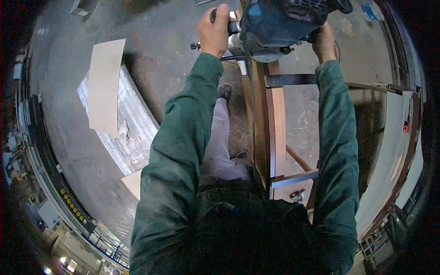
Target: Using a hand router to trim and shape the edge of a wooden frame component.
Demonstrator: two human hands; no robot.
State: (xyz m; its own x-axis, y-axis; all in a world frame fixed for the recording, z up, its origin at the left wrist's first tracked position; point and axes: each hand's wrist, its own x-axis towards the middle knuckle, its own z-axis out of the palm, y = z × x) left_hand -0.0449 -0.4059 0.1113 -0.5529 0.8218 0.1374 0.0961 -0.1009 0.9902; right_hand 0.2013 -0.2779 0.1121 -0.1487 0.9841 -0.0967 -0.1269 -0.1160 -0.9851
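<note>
Power tool: blue-bodied machine [282,20] is sitting at the top of the view, on the far end of a long wooden board [262,123], well ahead of the person's body.
Near field: green sleeves are running up from the lower edge on both sides; a pale trouser leg and dark shoe [224,90] are showing between them, on the concrete floor [156,55].
Frame: wooden and metal rails [293,178] are crossing just right of the board.
Board: lying lengthwise away from the person, its far end is passing under the tool.
Left hand: left hand [213,32] is closing its grip around a dark side handle [231,27] on the tool's left.
Right hand: right hand [324,42] is holding the tool's right side; fingers are partly hidden behind the housing.
Left side: pale panel [106,85] is lying over a crumpled plastic-wrapped stack [133,133].
Right side: large white sheet [389,156] is leaning along the frame.
</note>
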